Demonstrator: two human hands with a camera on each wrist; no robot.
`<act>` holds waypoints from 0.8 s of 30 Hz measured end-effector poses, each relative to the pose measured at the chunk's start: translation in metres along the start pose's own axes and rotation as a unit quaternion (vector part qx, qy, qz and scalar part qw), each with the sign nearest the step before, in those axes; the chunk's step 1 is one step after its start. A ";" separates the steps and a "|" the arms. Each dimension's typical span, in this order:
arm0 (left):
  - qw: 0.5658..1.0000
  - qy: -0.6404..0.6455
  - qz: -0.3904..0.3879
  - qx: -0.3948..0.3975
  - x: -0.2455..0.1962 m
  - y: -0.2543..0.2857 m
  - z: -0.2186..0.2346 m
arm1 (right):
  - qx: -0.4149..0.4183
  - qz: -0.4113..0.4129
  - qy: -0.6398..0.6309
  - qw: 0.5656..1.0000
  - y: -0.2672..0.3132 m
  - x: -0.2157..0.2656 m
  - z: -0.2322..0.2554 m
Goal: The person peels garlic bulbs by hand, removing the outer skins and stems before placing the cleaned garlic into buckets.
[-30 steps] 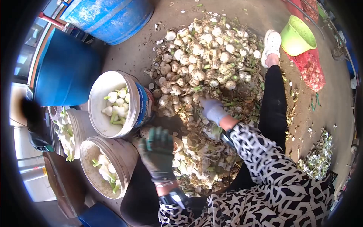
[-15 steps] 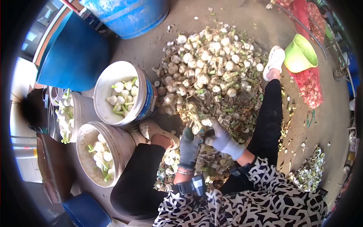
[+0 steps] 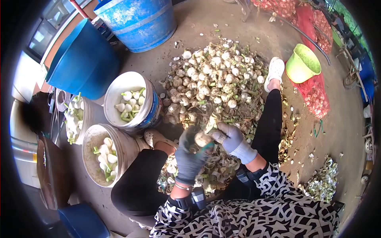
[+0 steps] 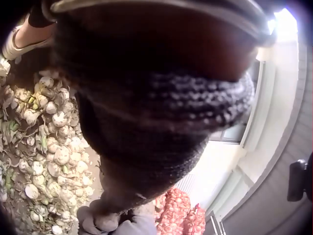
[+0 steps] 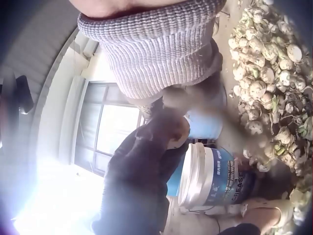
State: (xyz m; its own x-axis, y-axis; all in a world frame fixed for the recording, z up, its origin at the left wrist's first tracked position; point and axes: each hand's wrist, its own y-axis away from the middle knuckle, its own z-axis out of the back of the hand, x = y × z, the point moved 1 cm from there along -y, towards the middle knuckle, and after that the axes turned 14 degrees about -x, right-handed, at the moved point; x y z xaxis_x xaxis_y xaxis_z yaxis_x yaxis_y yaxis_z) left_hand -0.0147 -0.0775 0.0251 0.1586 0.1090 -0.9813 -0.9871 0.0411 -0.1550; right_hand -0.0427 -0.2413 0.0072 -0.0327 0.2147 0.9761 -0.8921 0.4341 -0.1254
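In the head view my left hand [image 3: 189, 156], in a dark grey glove with green on it, grips a garlic bulb [image 3: 202, 139] in front of my body. My right hand [image 3: 236, 143], in a pale grey glove, is at the bulb's other side and pinches its leafy stem [image 3: 211, 123]. Part of the bulb also shows in the right wrist view, by the dark glove [image 5: 134, 183]. The left wrist view is mostly filled by the dark cuff [image 4: 190, 100]. Beyond the hands lies a heap of unpeeled garlic bulbs [image 3: 218, 75].
On the left stand a white-and-blue bucket [image 3: 152, 107] and a white bucket [image 3: 126, 152], both with clean bulbs inside. Large blue tubs [image 3: 85, 59] are behind. A green bucket [image 3: 302, 65] and red net sacks [image 3: 313, 97] lie right. Loose peelings [image 3: 222, 166] cover the floor between my legs.
A second ago my right hand reached into the heap and my left hand was apart with fingers spread. Both then came together, and the bulb is now in my left hand.
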 end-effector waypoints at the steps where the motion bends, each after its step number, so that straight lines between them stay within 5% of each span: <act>1: 0.996 0.079 0.018 0.024 0.010 -0.002 0.002 | 0.006 -0.023 -0.070 0.997 0.001 -0.004 0.000; 2: 0.997 0.076 0.020 0.026 0.009 -0.002 0.007 | 0.005 -0.027 -0.072 0.997 0.001 -0.003 0.005; 3: 0.968 0.168 0.171 0.071 0.010 -0.002 0.010 | 0.073 -0.126 -0.139 0.979 0.000 -0.001 0.012; 4: 0.907 0.255 0.317 0.113 0.011 0.000 0.010 | 0.141 -0.222 -0.204 0.943 -0.001 -0.001 0.017; 5: 0.810 0.395 0.393 0.181 0.020 0.001 0.006 | 0.159 -0.229 -0.235 0.931 -0.002 0.000 0.017; 6: 0.777 0.415 0.447 0.157 0.022 0.005 0.003 | 0.155 -0.292 -0.332 0.883 0.002 0.007 0.012; 7: 0.955 0.087 0.204 0.198 0.034 0.006 0.008 | 0.188 -0.306 -0.356 0.863 0.004 0.008 0.010; 8: 0.941 -0.259 -0.077 0.204 0.034 0.005 0.011 | 0.223 -0.320 -0.379 0.839 0.005 0.007 0.009; 9: 0.908 -0.311 0.035 0.277 0.033 -0.003 0.014 | 0.238 -0.340 -0.412 0.811 0.003 0.002 0.006; 10: 0.888 -0.376 -0.119 0.237 0.036 -0.004 0.018 | 0.249 -0.359 -0.446 0.781 0.004 -0.008 0.003; 11: 0.886 -0.378 -0.117 0.243 0.050 -0.003 0.015 | 0.284 -0.335 -0.528 0.726 0.009 -0.026 0.002; 12: 0.980 -0.008 0.150 0.133 0.068 -0.004 0.009 | 0.283 -0.336 -0.531 0.725 0.013 -0.033 -0.005; 13: 0.849 0.363 0.383 -0.010 0.085 -0.003 0.007 | 0.254 -0.284 -0.487 0.786 0.018 -0.037 -0.013; 14: 0.958 0.137 0.247 0.050 0.085 -0.005 0.007 | 0.221 -0.230 -0.439 0.840 0.022 -0.039 -0.017; 16: 0.942 0.172 0.287 -0.009 0.087 -0.008 0.005 | 0.240 -0.237 -0.453 0.825 0.021 -0.042 -0.013; 18: 0.979 0.068 0.192 -0.006 0.055 -0.012 0.005 | 0.266 -0.359 -0.551 0.704 0.017 -0.050 -0.004; 19: 0.971 0.095 0.220 0.014 0.026 -0.017 0.008 | 0.251 -0.355 -0.546 0.716 0.018 -0.057 -0.005; 20: 0.989 -0.042 0.092 0.108 0.015 -0.020 0.017 | 0.243 -0.351 -0.553 0.716 0.018 -0.051 -0.003; 22: 0.976 0.010 0.160 0.149 0.012 0.005 0.021 | 0.227 -0.421 -0.534 0.697 0.022 -0.030 0.001; 23: 0.955 0.074 0.211 0.196 0.016 0.006 0.020 | 0.203 -0.395 -0.511 0.736 0.022 -0.026 -0.002; 24: 0.936 0.136 0.277 0.168 0.018 0.011 0.026 | 0.197 -0.393 -0.523 0.731 0.023 -0.034 -0.006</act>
State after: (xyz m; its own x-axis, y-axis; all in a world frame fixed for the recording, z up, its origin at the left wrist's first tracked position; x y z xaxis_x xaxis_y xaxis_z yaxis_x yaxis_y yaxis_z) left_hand -0.0223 -0.0496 0.0085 -0.4325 -0.0498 -0.9003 -0.8460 0.3676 0.3861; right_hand -0.0594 -0.2330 -0.0302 0.4161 -0.8402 0.3478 -0.8747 -0.2652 0.4057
